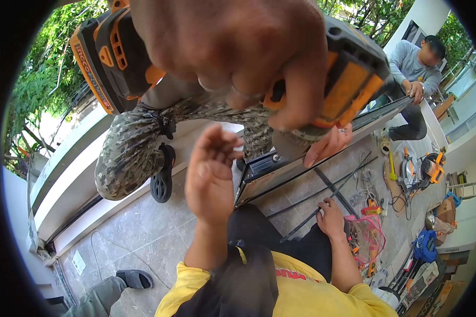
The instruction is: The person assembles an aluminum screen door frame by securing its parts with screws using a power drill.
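My left hand (211, 182) is raised at the middle, palm partly showing, fingers apart and loosely curled, nothing in it; it is slightly blurred. Beyond its fingertips is the end of a long dark metal frame (259, 182). My right hand (330, 217) rests by my right knee with its fingers spread, beside thin black bars (301, 224) on the floor. Very close above, a co-worker's hand (238, 47) grips an orange and black power drill (349, 79), angled toward the frame. That person's other hand (330, 145) touches the frame below the drill.
Camouflage trousers (127, 158) and a black shoe (162, 174) are across from me. Another person (415, 74) holds the frame's far end. Tools, a circular saw (432, 168), a pink bag (373, 238) and cables lie at right. A slippered foot (135, 279) is lower left.
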Action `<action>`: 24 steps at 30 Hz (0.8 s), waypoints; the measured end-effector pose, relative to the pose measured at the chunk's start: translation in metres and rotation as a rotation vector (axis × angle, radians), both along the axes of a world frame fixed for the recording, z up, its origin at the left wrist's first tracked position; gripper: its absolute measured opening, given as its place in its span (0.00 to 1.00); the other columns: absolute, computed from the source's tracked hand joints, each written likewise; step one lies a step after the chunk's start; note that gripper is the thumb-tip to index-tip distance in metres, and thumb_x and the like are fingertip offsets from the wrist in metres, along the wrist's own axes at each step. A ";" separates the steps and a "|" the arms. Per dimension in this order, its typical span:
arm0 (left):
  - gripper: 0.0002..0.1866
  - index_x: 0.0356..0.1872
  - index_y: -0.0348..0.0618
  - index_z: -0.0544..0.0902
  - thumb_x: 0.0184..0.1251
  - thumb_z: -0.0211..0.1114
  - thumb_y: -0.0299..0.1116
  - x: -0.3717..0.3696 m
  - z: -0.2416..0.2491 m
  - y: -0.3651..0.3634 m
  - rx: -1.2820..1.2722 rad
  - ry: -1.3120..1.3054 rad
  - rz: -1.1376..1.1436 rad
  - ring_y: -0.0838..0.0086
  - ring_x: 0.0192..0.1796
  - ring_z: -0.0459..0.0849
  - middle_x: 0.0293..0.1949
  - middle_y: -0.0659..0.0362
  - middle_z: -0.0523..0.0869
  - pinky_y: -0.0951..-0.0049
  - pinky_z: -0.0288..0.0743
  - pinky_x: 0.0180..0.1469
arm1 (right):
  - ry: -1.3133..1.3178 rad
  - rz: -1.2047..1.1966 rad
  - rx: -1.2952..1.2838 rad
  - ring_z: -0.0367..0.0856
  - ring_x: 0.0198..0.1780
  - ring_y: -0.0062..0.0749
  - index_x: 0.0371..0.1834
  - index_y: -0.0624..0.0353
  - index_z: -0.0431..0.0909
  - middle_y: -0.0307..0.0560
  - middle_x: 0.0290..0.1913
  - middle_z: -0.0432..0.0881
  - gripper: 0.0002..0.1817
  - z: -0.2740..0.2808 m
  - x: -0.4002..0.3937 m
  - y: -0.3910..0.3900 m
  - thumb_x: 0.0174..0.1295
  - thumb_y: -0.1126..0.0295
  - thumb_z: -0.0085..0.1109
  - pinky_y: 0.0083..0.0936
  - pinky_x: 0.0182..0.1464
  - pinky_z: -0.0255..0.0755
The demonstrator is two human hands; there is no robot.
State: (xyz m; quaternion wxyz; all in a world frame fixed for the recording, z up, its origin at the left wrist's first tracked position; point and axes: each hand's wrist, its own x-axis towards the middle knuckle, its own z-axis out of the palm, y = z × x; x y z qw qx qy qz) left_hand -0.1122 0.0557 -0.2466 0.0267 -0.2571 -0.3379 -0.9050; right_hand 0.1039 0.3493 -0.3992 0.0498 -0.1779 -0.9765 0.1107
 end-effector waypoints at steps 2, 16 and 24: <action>0.36 0.70 0.28 0.63 0.68 0.58 0.45 -0.009 0.020 -0.008 0.104 -0.056 -0.133 0.62 0.59 0.78 0.59 0.47 0.76 0.65 0.69 0.63 | 0.004 -0.001 -0.010 0.81 0.52 0.53 0.48 0.56 0.82 0.53 0.55 0.78 0.16 0.000 -0.001 0.001 0.54 0.71 0.64 0.42 0.54 0.76; 0.27 0.60 0.36 0.73 0.59 0.71 0.26 0.036 -0.007 0.023 -0.593 0.110 0.294 0.67 0.46 0.84 0.46 0.52 0.85 0.71 0.75 0.53 | 0.015 0.006 -0.016 0.82 0.51 0.53 0.48 0.56 0.82 0.53 0.56 0.78 0.16 0.002 -0.003 0.001 0.54 0.71 0.64 0.42 0.53 0.77; 0.19 0.53 0.35 0.75 0.64 0.71 0.24 0.037 -0.010 0.022 -0.754 0.135 0.342 0.81 0.41 0.82 0.40 0.61 0.86 0.81 0.75 0.46 | 0.014 -0.006 -0.027 0.82 0.50 0.52 0.48 0.56 0.82 0.53 0.55 0.78 0.16 0.004 -0.004 -0.002 0.54 0.72 0.64 0.42 0.52 0.77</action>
